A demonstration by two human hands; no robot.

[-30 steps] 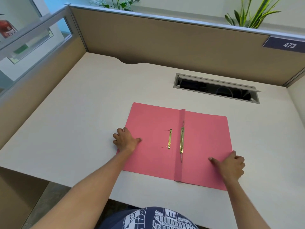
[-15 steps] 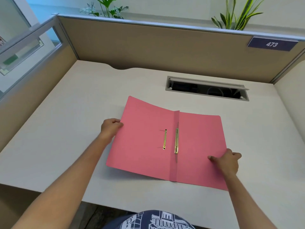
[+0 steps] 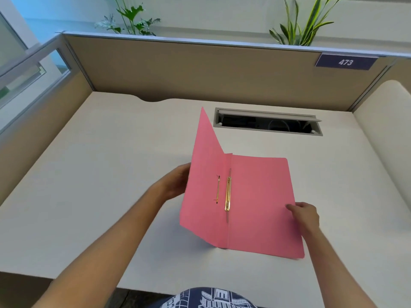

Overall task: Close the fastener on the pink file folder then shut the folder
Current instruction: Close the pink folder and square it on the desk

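Observation:
The pink file folder [image 3: 260, 196] lies on the desk [image 3: 100, 174] with its right half flat. Its left cover [image 3: 204, 174] stands raised almost upright, swung toward the spine. The brass fastener [image 3: 227, 194] lies flat along the spine, with a thin metal strip [image 3: 218, 188] on the raised cover beside it. My left hand [image 3: 175, 183] grips the outer edge of the raised cover from behind. My right hand [image 3: 304, 215] presses its fingers on the right half near the outer edge, holding it down.
An open cable slot [image 3: 268, 122] is cut into the desk just behind the folder. Tan cubicle partitions [image 3: 200, 70] wall the back and left, with a number plate "473" [image 3: 345, 62]. Plants [image 3: 131, 18] show above the partition.
My left hand has gone from resting on the flat left cover to gripping its edge and lifting it, swinging the cover up toward the right. My right hand stayed on the right half.

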